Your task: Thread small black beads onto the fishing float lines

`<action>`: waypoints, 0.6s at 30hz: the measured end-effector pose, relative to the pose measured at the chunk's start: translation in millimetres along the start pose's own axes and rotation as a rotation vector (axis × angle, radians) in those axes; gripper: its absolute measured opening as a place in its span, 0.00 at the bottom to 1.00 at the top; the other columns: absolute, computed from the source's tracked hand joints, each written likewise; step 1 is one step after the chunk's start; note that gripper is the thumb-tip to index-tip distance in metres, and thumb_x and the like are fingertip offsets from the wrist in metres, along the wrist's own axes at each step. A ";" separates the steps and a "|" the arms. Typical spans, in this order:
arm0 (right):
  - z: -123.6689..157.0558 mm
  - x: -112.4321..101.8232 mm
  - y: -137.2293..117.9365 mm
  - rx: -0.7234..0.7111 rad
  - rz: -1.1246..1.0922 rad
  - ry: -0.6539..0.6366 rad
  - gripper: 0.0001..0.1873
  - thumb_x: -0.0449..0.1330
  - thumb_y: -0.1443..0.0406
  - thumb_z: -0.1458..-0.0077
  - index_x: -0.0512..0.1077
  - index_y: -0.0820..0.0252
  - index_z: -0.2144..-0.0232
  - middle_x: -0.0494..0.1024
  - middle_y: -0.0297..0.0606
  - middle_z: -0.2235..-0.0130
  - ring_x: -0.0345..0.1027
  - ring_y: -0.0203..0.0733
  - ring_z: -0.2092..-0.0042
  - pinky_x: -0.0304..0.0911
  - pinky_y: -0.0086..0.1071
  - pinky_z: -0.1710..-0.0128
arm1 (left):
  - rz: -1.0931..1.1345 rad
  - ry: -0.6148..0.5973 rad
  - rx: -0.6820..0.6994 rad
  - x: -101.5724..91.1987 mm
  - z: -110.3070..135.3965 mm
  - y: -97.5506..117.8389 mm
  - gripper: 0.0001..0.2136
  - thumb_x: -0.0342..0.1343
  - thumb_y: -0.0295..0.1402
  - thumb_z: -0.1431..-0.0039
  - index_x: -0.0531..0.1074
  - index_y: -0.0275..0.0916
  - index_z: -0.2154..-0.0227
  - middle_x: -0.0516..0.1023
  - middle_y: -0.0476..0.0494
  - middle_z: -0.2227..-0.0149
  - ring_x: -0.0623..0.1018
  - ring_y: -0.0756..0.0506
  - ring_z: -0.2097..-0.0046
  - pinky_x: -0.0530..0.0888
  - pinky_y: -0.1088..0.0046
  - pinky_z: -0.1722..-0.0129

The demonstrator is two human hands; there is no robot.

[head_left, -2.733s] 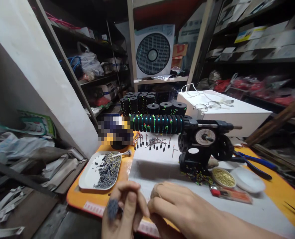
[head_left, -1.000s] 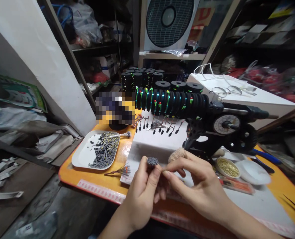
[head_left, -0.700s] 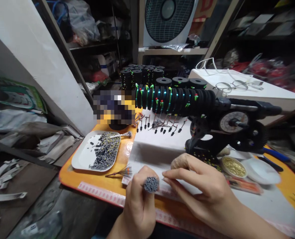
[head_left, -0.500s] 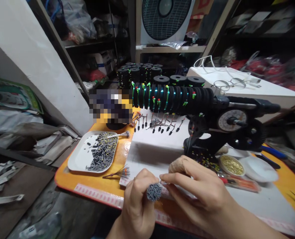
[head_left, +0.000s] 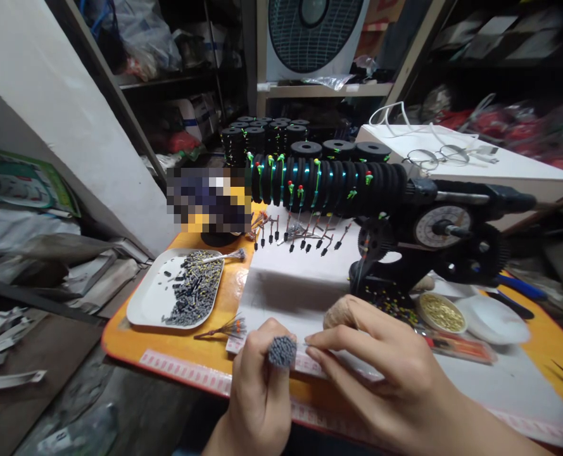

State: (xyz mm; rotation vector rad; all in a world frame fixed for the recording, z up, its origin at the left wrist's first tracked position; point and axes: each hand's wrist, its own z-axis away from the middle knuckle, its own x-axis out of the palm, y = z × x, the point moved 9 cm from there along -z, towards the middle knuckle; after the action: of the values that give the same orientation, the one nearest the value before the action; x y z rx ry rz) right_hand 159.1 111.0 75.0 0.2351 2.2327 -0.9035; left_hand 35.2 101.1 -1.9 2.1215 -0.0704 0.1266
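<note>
My left hand (head_left: 258, 396) is closed in a fist round a tight bundle of thin grey sticks (head_left: 282, 351), whose ends poke up above my thumb. My right hand (head_left: 380, 367) pinches thumb and forefinger together just right of the bundle's top; what they hold, if anything, is too small to see. Both hands hover over the near edge of the orange table (head_left: 215, 354), in front of a white sheet (head_left: 300, 288). Beyond it a black winding machine (head_left: 433, 247) carries a long row of black foam spools (head_left: 328, 183) with coloured floats.
A white tray (head_left: 152, 301) of small grey tubes sits at the left. Small floats (head_left: 300, 237) lie along the sheet's far edge. A tin of gold beads (head_left: 440, 312), a white lid (head_left: 494, 320) and blue pliers (head_left: 518, 288) lie right. Shelves and a fan (head_left: 309, 31) stand behind.
My left hand has turned the bundle upright and lowered it toward the table edge. My right fingers have closed in at its top. The view has tilted down since the earliest frame.
</note>
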 end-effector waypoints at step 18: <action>-1.2 9.0 11.0 0.056 -0.004 -0.043 0.09 0.56 0.75 0.39 0.75 0.62 0.66 0.69 0.38 0.68 0.63 0.41 0.65 0.59 0.35 0.67 | 0.188 0.130 -0.392 -6.7 5.3 -26.6 0.09 0.54 0.37 0.31 0.67 0.44 0.68 0.63 0.55 0.74 0.60 0.53 0.75 0.60 0.79 0.78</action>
State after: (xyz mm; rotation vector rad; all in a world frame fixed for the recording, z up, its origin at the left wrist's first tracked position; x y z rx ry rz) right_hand 156.3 119.1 63.7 0.2348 2.1707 -0.9659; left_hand 31.5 110.6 -28.0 1.7085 -0.2012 0.3349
